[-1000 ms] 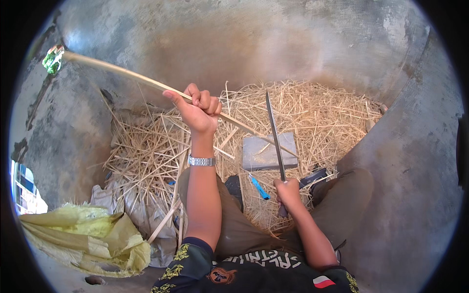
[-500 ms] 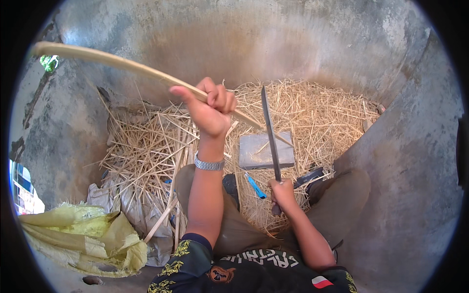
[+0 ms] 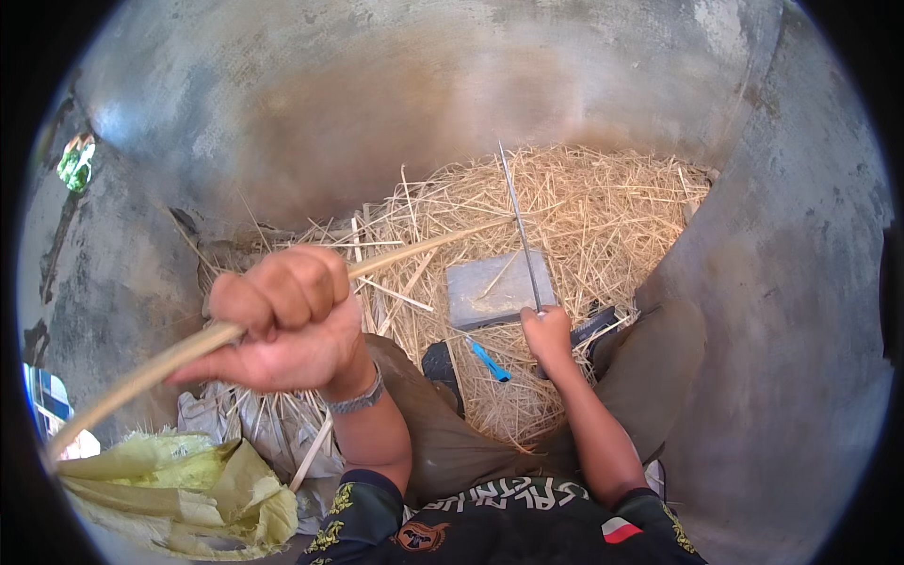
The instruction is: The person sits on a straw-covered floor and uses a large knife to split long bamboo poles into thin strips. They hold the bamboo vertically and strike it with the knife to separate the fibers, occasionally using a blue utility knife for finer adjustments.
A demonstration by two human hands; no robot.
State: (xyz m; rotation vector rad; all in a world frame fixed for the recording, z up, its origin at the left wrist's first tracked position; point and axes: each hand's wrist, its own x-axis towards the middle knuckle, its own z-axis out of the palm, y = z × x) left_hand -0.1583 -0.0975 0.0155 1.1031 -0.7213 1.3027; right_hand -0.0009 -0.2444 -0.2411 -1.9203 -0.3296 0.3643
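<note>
Near the camera on the left, the left hand (image 3: 282, 325) is fisted around a long pale cane strip (image 3: 169, 363), now raised much closer than half a second ago; the strip's free end has swung from far left down toward the near-left yellow-green sack (image 3: 169, 490). On the right, the right hand (image 3: 551, 334) grips a thin long knife (image 3: 521, 226), blade pointing far, over a grey stone block (image 3: 490, 287) lying on straw (image 3: 603, 217), much as before. A blue-handled tool (image 3: 490, 361) lies just left of that hand.

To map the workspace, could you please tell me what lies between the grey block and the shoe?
In the head view, a small blue tool lies on straw between grey block and shoe.
</note>
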